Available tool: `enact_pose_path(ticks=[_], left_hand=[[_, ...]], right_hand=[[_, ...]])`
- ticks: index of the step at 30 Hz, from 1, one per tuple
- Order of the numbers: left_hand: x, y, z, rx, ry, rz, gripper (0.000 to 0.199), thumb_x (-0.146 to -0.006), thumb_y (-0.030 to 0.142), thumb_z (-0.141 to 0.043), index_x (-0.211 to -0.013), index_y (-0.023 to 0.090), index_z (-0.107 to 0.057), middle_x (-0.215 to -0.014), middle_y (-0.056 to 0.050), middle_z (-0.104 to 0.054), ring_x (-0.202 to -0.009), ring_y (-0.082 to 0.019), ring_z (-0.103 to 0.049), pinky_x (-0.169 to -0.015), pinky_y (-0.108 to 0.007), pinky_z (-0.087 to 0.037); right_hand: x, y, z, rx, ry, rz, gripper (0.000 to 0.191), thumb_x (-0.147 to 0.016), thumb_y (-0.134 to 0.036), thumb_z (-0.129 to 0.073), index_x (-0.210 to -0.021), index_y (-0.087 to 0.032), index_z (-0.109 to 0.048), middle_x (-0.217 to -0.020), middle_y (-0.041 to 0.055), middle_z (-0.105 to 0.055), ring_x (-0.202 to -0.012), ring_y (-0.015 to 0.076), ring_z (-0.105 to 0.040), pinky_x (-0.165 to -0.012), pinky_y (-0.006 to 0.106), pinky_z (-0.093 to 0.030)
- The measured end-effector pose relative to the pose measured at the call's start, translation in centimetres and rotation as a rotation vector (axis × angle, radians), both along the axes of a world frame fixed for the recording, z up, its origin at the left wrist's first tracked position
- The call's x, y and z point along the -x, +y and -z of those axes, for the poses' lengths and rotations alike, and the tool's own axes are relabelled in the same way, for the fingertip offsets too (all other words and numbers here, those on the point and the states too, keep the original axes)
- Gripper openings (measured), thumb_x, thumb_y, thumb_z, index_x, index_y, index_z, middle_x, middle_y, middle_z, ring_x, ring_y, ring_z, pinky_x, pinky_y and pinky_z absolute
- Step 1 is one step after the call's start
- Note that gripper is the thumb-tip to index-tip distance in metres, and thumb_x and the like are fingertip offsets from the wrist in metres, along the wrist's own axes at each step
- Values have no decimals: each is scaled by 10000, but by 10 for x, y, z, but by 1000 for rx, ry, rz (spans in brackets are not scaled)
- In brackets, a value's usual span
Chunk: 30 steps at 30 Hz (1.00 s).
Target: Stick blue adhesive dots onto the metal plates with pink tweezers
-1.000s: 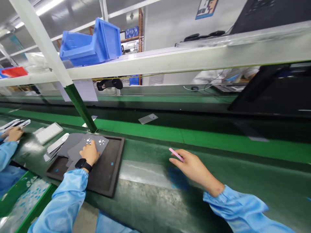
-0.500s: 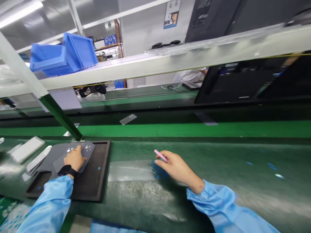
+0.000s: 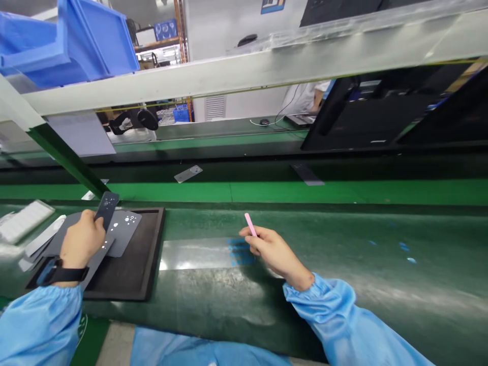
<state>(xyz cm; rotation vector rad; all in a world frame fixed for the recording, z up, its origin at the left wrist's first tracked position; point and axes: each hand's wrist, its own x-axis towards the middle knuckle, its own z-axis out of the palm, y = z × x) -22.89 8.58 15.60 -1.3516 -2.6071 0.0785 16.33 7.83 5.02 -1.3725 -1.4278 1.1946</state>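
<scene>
**Q: What carries the work area?**
A: A green worktop [image 3: 305, 226] runs across the view. A black tray [image 3: 152, 244] rests on its left part.

**Q: What lies in the tray?**
A: A grey sheet [image 3: 124, 233] with white dots lies flat in the tray, toward the far edge.

**Q: Which hand is nearer the tray?**
A: The left hand [image 3: 82, 244]. It is directly over the tray's left part. The right hand [image 3: 276, 251] is over the worktop, well apart to the right of the tray.

**Q: State the left grip.**
A: Pressed together. The hand closes around a dark strip [image 3: 107, 209]. The strip's long axis is tilted, with its free end rising out of the grip, away from the person and slightly rightward. The strip is just beside the grey sheet, on its left. The hand hides the strip's lower part.

**Q: State the right grip.**
A: Pressed together in a pinch on a pink stick [image 3: 250, 224]. The stick's long axis is tilted, with its free end pointing away from the person and slightly leftward.

**Q: Where does the strip lie from the right grip?**
A: To the left, well apart, with the stick's free end leaning toward that side.
</scene>
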Motion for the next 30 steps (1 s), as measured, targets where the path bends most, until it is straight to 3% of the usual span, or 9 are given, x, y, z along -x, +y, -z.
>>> enact_pose_path(ticks=[4, 9, 12, 15, 18, 20, 22, 25, 30], left_hand=[[-41, -23, 3, 137, 65, 133, 297, -951, 290, -231, -1097, 152, -450, -734, -59, -656, -751, -261, -665, -604, -267, -410], [-116, -47, 44, 338, -38, 501, 244, -938, 187, -278, -1004, 147, -509, -729, -94, -673, -719, -265, -690, -592, -299, -455], [-159, -59, 67, 476, -177, 679, 259, -916, 109, -303, -997, 151, -545, -802, -109, -689, -758, -251, -699, -606, -293, -477], [-188, -71, 81, 553, -294, 746, 184, -912, 226, -449, -1022, 147, -574, -859, -130, -695, -788, -273, -695, -640, -327, -495], [-198, -77, 90, 573, -368, 766, 299, -855, 404, -586, -1010, 149, -603, -881, -136, -699, -798, -301, -680, -705, -400, -496], [-195, -75, 98, 489, -413, 829, 276, -846, 407, -606, -986, 169, -616, -920, -116, -696, -874, -294, -656, -789, -435, -469], [-187, -69, 108, 344, -480, 927, 265, -823, 378, -648, -1016, 200, -615, -1072, -104, -670, -1049, -295, -584, -884, -458, -419], [-174, -58, 128, 197, -558, 1033, 455, -747, 394, -734, -1150, 255, -577, -1322, -92, -554, -1276, -339, -392, -954, -514, -344], [-168, -59, 153, 123, -595, 1049, 524, -713, 479, -748, -1170, 281, -585, -1333, -83, -554, -1290, -374, -354, -947, -561, -303]], right_hand=[[6, -2, 12, 132, 213, 17, 315, -693, -465, -568, -725, -158, -634, -488, -34, -467, -447, 116, -426, -457, 253, -340], [6, -5, 20, 51, 44, 56, 394, -722, -548, -574, -702, -167, -670, -700, 51, -633, -615, 162, -568, -558, 270, -438], [6, 0, 26, 83, -40, 57, 390, -776, -538, -542, -754, -170, -669, -621, 21, -617, -548, 147, -556, -497, 248, -422], [9, 10, 29, 161, -60, 31, 301, -810, -448, -537, -710, -179, -624, -548, -6, -595, -475, 127, -544, -458, 229, -431], [12, 24, 29, 195, -58, 10, 146, -803, -281, -572, -696, -184, -596, -577, -8, -634, -504, 117, -597, -508, 213, -489], [13, 32, 29, 212, -57, 0, 105, -802, -201, -571, -702, -179, -590, -585, -7, -649, -518, 114, -624, -531, 207, -512], [14, 38, 29, 240, -55, 2, 122, -820, -174, -560, -699, -175, -575, -571, -6, -651, -502, 114, -632, -518, 207, -520], [14, 42, 32, 269, -50, 17, 152, -843, -170, -552, -692, -172, -555, -543, -10, -642, -461, 110, -622, -478, 202, -516], [14, 43, 36, 252, -10, 54, 147, -851, -166, -548, -704, -167, -559, -575, -6, -653, -462, 103, -623, -458, 191, -515]])
